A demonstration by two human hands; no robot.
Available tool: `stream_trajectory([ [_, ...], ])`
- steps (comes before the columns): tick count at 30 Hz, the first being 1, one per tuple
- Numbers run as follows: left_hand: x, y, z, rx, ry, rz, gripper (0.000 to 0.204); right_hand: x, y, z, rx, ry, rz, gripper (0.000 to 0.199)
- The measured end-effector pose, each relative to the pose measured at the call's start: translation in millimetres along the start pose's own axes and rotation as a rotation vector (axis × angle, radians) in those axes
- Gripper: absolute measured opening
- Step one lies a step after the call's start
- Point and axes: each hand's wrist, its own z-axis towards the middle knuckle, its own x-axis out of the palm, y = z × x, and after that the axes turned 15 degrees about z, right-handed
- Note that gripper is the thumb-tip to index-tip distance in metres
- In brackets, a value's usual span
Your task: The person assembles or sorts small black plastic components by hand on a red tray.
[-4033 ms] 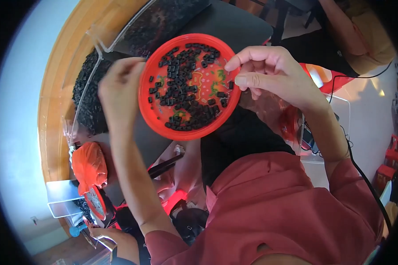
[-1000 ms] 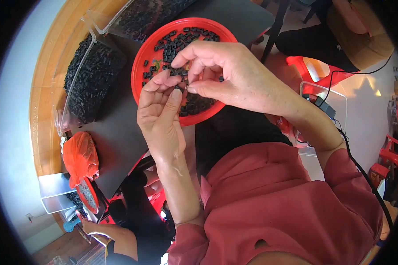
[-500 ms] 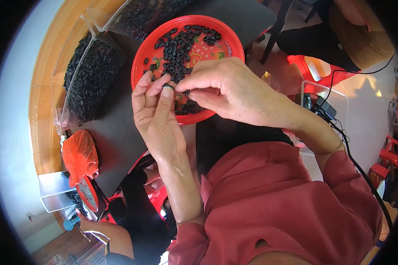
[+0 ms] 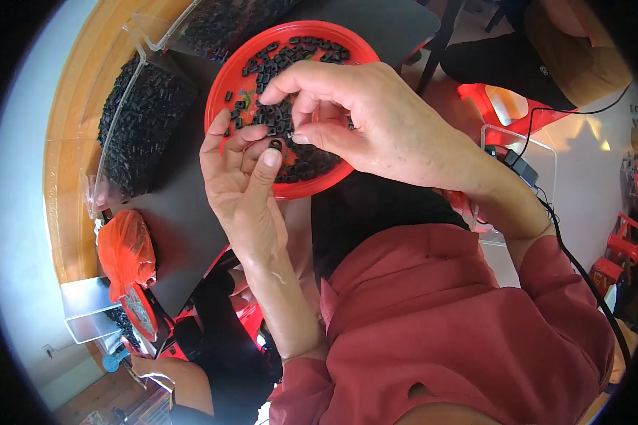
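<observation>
My left hand [image 4: 237,188] is palm up, with thumb and fingertips pinching a small black ring-like plastic part [image 4: 276,144]. Just to its right, my right hand [image 4: 376,120] hangs over the tray with the index finger stretched forward and the thumb against the bent fingers. Something tiny and pale shows by that thumb tip, too small to make out. Beneath both hands lies a round red tray [image 4: 365,57] with a printed pattern. Many small black plastic parts [image 4: 276,119] are scattered and heaped in it. The hands hide some of the tray's middle.
At the left, a clear bin [image 4: 145,127] is full of black pieces, and another clear bin [image 4: 227,28] stands behind it. An orange-red plastic bag [image 4: 126,248] rests on the dark table [image 4: 184,248]. Another person's arm [image 4: 184,379] shows at lower left. A black cable [image 4: 581,265] runs at right.
My right hand has drawn slightly away from the left fingertips, and its index finger has lifted and stretched forward. The left hand has shifted slightly left and down, still pinching the part.
</observation>
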Motion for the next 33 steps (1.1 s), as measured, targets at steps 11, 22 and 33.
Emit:
stream_trajectory([
  [11,-4.7,-7.6,-2.0,-0.033,0.045,0.253,0.069,3.2,12.6,8.4,0.011,0.159,-0.258,0.051],
  [22,-23.5,-4.8,-29.7,-0.143,0.191,0.148,0.074,6.0,22.8,-8.0,0.185,0.357,-0.069,0.06],
  [33,-24.1,-4.9,-59.4,-0.301,0.269,-0.081,0.079,18.5,30.5,-27.3,0.254,0.458,0.16,0.039],
])
